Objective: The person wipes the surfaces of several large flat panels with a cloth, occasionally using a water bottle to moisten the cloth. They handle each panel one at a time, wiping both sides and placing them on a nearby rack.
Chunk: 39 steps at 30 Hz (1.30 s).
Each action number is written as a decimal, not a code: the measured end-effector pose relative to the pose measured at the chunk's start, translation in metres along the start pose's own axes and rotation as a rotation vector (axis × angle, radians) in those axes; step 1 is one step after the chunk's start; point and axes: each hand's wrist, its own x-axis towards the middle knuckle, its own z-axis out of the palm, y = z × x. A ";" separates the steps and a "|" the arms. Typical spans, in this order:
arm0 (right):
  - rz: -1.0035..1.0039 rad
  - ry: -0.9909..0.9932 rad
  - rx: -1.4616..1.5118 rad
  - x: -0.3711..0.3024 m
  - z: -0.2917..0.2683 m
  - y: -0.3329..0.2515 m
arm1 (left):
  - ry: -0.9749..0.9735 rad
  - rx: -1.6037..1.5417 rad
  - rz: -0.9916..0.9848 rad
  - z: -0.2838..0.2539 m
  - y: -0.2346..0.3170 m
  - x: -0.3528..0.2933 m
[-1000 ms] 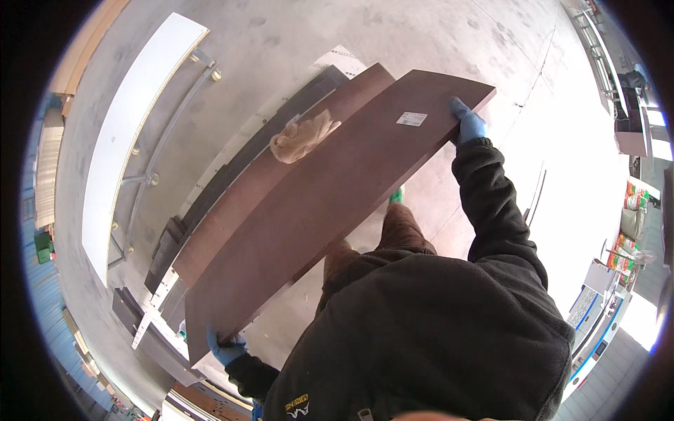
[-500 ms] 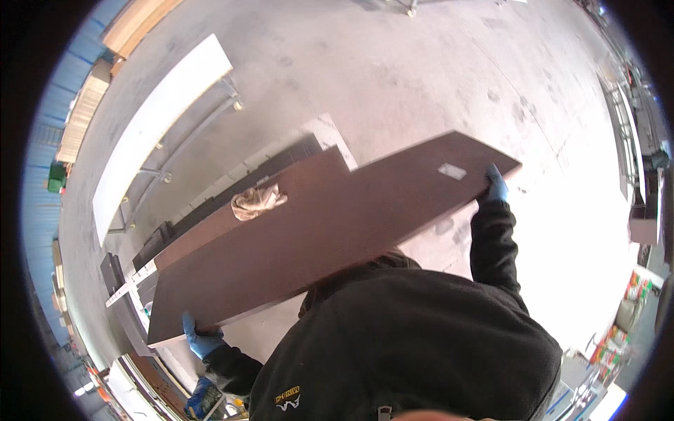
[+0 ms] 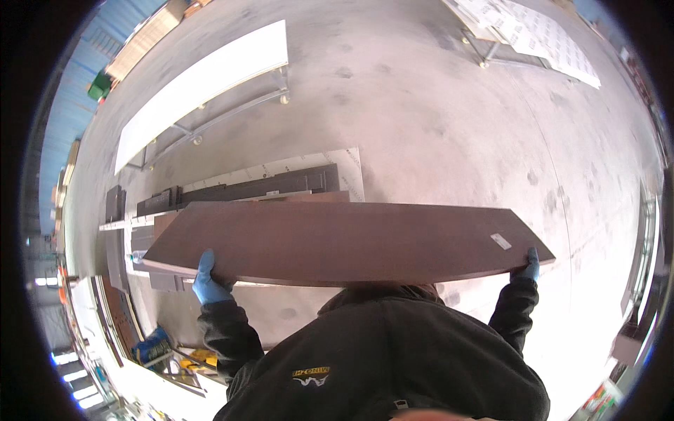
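Note:
A long dark brown panel (image 3: 337, 242) spans the view in front of my chest, held about level in both hands. Near its left end, my left hand (image 3: 210, 279), in a blue glove, grips the near edge with the thumb on the top face. My right hand (image 3: 531, 265), gloved the same way, holds the near edge close to the right end. The fingers under the panel are hidden. On the panel's top face, not far from my right hand, is a small white label (image 3: 500, 241). Behind the panel, another brown board (image 3: 309, 197) is mostly covered by it.
Dark boards (image 3: 267, 184) lie on a white sheet (image 3: 351, 158) beyond the panel. A white-topped wheeled table (image 3: 210, 81) stands far left, another wheeled table (image 3: 533, 38) far right. Leaning panels (image 3: 105, 309) and a blue bag (image 3: 152, 345) are at lower left.
The panel has swung from a steep slant to nearly level across, its right end coming nearer and its left end moving away. My view has turned right. The crumpled cloth is no longer visible.

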 end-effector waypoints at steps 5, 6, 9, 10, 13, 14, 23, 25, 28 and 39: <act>0.024 0.030 -0.069 0.150 0.026 -0.063 | 0.073 -0.138 -0.040 0.140 -0.062 -0.032; 0.062 0.040 -0.080 0.177 0.034 -0.080 | 0.170 -0.048 -0.078 0.168 -0.070 -0.040; 0.077 0.008 -0.146 0.239 0.058 -0.139 | 0.169 -0.037 -0.070 0.233 -0.087 -0.073; 0.084 0.015 -0.133 0.256 0.069 -0.156 | 0.159 -0.036 -0.085 0.251 -0.089 -0.081; 0.103 -0.093 -0.160 0.307 0.110 -0.183 | 0.211 -0.076 -0.113 0.293 -0.095 -0.093; 0.098 -0.111 -0.187 0.324 0.126 -0.186 | 0.243 -0.031 -0.095 0.305 -0.096 -0.093; 0.157 -0.171 -0.289 0.437 0.296 -0.147 | 0.446 -0.054 -0.064 0.360 -0.107 -0.017; 0.179 -0.147 -0.271 0.452 0.342 -0.135 | 0.414 -0.119 -0.023 0.372 -0.120 0.029; 0.130 -0.080 -0.294 0.477 0.419 -0.123 | 0.464 -0.083 0.012 0.395 -0.134 0.115; 0.176 -0.139 -0.318 0.589 0.689 -0.080 | 0.522 0.029 -0.130 0.561 -0.085 0.329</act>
